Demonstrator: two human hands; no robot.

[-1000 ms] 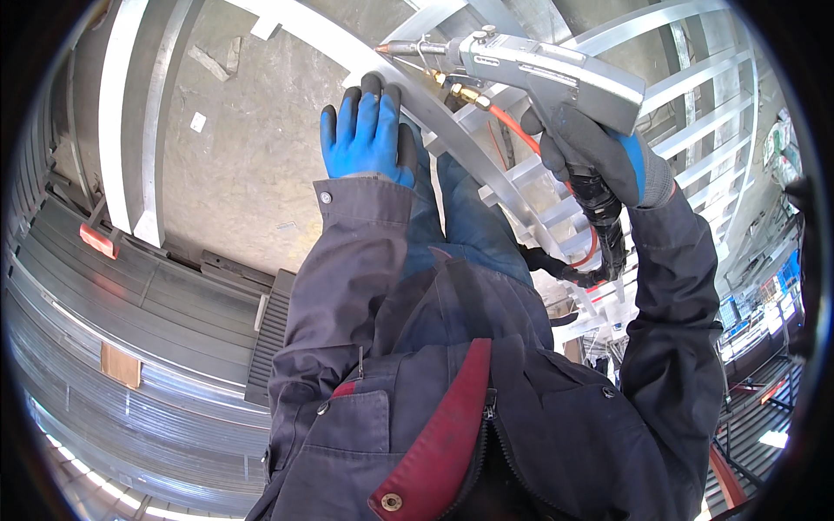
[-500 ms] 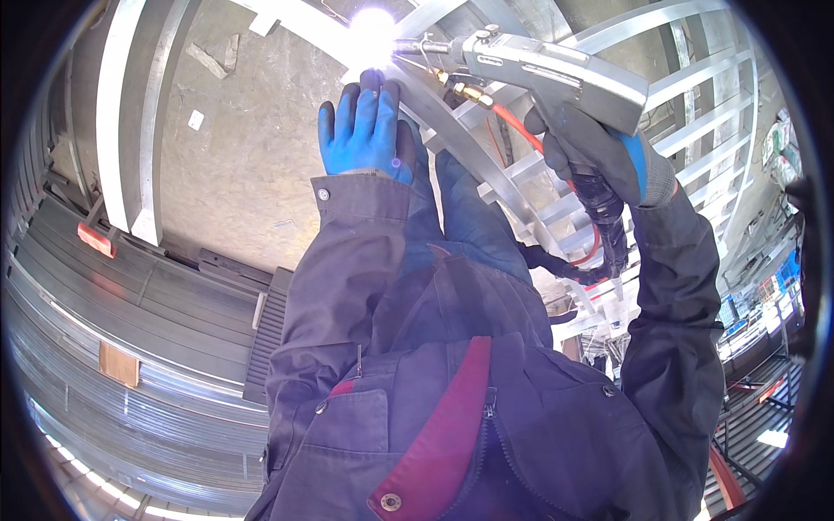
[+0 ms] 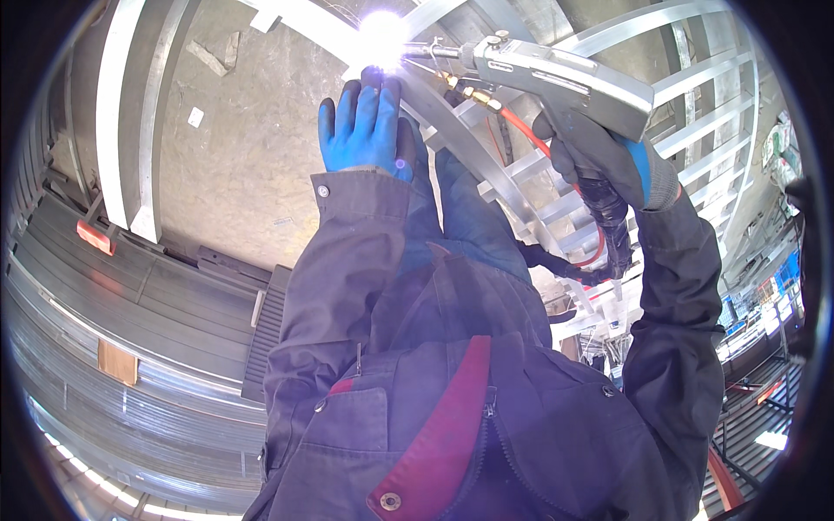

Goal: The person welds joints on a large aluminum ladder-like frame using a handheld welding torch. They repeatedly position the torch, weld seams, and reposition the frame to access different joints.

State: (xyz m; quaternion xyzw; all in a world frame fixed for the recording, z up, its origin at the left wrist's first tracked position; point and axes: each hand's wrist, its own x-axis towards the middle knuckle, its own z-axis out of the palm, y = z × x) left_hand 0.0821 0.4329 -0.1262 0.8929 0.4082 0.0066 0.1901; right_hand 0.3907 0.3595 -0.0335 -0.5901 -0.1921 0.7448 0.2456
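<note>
My right hand [image 3: 599, 156], in a grey and blue glove, is wrapped round the grip of a grey handheld welding gun [image 3: 565, 82]. The gun's nozzle [image 3: 430, 50] points left into a glaring white weld spot [image 3: 382, 39], which hides the metal joint under it. A red hose [image 3: 526, 130] and a black-wrapped cable [image 3: 608, 213] trail from the gun. Just below the glare lies my left hand [image 3: 360, 130] in a blue glove with dark fingertips. Its fingers are stretched out, with the tips close to a silvery metal frame [image 3: 460, 139]; whether they touch it is lost in the brightness.
Slatted metal framework [image 3: 686, 130] spreads out on the right. Two long metal bars [image 3: 148, 130] stand at the left above a concrete floor [image 3: 234, 165]. Stacked metal profiles [image 3: 156, 347] fill the lower left, with an orange-red piece [image 3: 95, 237] beside them.
The welding gun and my right hand have shifted slightly to the right. The bright weld spot has moved the same way along the metal. My left hand has stayed nearly still.
</note>
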